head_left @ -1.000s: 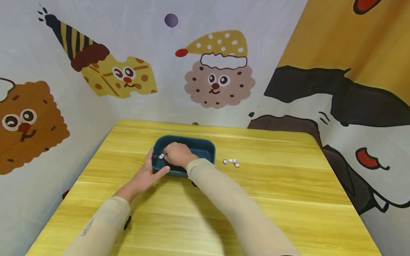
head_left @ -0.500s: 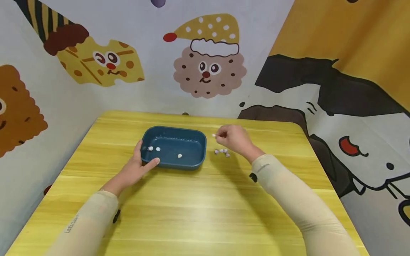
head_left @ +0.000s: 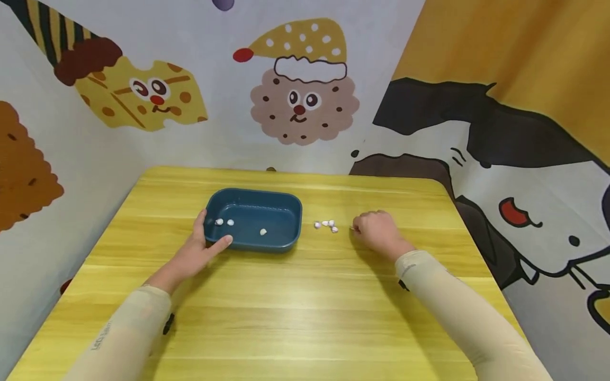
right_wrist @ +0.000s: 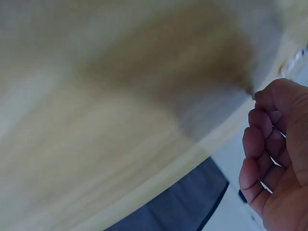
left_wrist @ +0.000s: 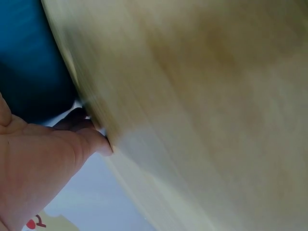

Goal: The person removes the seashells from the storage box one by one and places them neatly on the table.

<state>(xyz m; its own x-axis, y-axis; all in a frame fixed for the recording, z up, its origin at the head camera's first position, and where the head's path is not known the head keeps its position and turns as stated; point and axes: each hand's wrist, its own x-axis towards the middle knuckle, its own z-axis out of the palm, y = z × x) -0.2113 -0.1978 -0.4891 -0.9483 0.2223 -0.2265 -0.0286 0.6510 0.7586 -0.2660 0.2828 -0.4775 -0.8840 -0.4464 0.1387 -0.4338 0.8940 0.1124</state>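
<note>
A dark blue tray (head_left: 285,211) stands on the yellow wooden table (head_left: 295,312), with three small white pieces (head_left: 231,222) inside it. My left hand (head_left: 202,247) grips the tray's near left corner, thumb on the front rim and fingers along the left side. Several more white pieces (head_left: 326,225) lie in a little cluster on the table right of the tray. Just right of that cluster my right hand (head_left: 376,233) rests low on the table with its fingers curled; a pale speck at the fingertips looks like one white piece pinched there. Both wrist views are blurred.
Cartoon-printed cloth walls (head_left: 305,95) close in the table at the back, left and right. The table's far right corner (head_left: 440,185) lies beyond my right hand. Bare wood stretches between my forearms toward the near edge.
My right hand left the tray, carried a white piece over the cluster, and has come down on the table to its right. My left hand kept hold of the tray.
</note>
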